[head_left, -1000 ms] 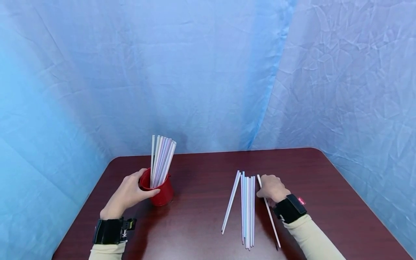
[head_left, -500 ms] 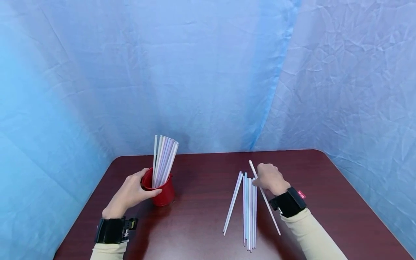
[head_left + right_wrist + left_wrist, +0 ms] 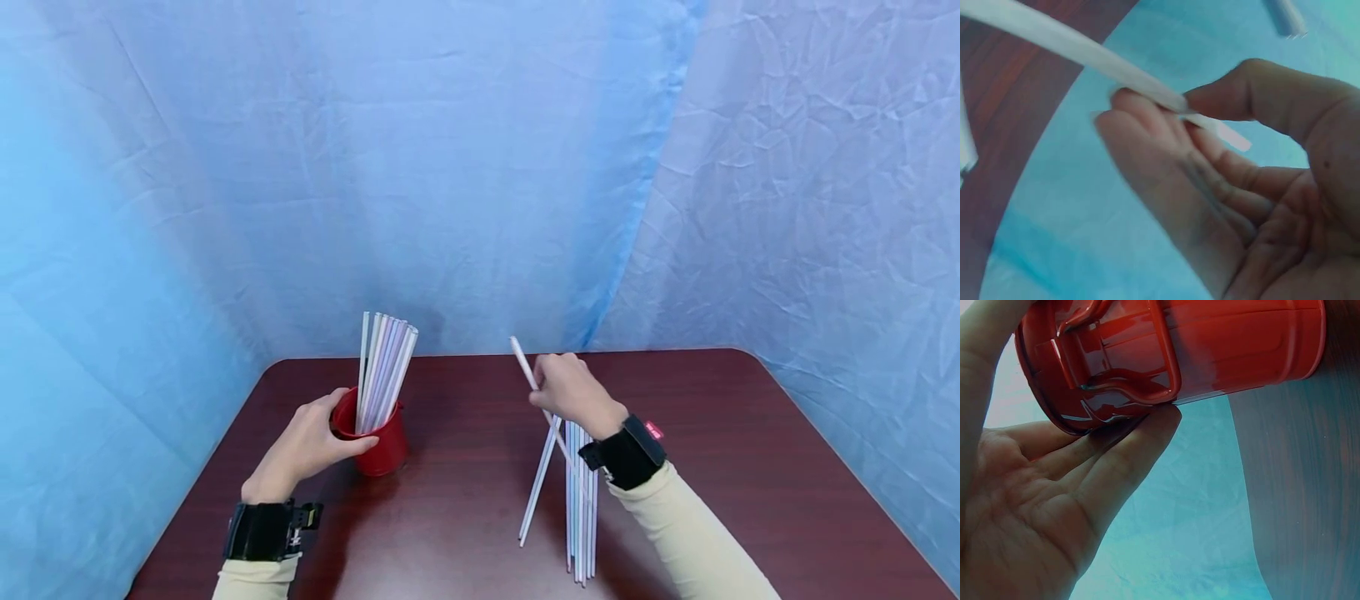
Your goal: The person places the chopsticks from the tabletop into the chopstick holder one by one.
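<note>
No readable text anywhere (red wristband tag (image 3: pixel 654 430) illegible).

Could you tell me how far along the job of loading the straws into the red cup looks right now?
A bundle of straws already stands in the red cup, which the left hand grips. The right hand pinches one straw lifted off the table. Several loose straws remain lying there.

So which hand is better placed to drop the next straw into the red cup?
Right. The right hand already pinches a lifted white straw, while the left hand grips the red metal cup.
</note>
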